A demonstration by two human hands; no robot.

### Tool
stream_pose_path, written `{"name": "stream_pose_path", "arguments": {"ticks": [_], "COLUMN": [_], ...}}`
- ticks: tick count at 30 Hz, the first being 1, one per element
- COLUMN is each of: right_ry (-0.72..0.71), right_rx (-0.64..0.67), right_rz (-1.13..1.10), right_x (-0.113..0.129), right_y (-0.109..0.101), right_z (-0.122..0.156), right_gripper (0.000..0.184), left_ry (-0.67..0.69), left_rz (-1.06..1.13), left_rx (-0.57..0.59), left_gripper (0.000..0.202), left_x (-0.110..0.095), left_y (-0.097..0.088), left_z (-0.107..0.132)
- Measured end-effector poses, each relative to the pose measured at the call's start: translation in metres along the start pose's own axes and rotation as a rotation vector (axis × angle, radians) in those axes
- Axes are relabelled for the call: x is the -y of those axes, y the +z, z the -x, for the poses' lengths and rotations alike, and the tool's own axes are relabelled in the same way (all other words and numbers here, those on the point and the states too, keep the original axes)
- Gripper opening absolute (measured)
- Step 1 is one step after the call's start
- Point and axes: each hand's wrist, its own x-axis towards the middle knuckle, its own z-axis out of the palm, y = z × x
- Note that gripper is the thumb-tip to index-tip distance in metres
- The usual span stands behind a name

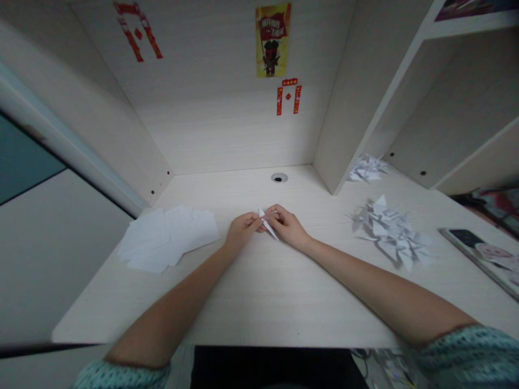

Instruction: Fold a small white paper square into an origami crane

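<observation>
A small folded white paper piece (267, 223) is pinched between both my hands over the middle of the pale wooden desk (259, 292). My left hand (242, 229) grips its left side with fingers closed. My right hand (287, 223) holds its right side, fingers curled on it. One narrow point of the paper sticks up, another points down towards me.
A loose stack of white paper sheets (168, 237) lies at the left. A pile of folded white paper figures (391, 232) sits at the right, with more (367, 168) in the shelf nook. A phone (466, 237) and a flat board lie far right. A cable hole (279, 177) is behind.
</observation>
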Motion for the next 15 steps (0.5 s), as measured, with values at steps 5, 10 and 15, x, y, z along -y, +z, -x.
{"name": "stream_pose_path", "arguments": {"ticks": [5, 10, 15], "right_ry": [0.015, 0.01, 0.012], "right_rx": [-0.009, -0.019, -0.024], "right_rz": [-0.061, -0.088, -0.079], "right_x": [-0.0002, -0.0003, 0.0013], "right_y": [0.0002, 0.0004, 0.0002], "right_z": [-0.0016, -0.0018, -0.0009], "right_gripper": [0.023, 0.024, 0.026], "left_ry": [0.009, 0.023, 0.021], "left_rz": [0.011, 0.005, 0.03], "left_rx": [-0.009, -0.029, -0.031], "left_gripper": [0.031, 0.03, 0.03], "left_x": [-0.0002, -0.002, -0.0026], "left_y": [0.0004, 0.0014, 0.0021], "left_z": [0.0005, 0.0018, 0.0027]}}
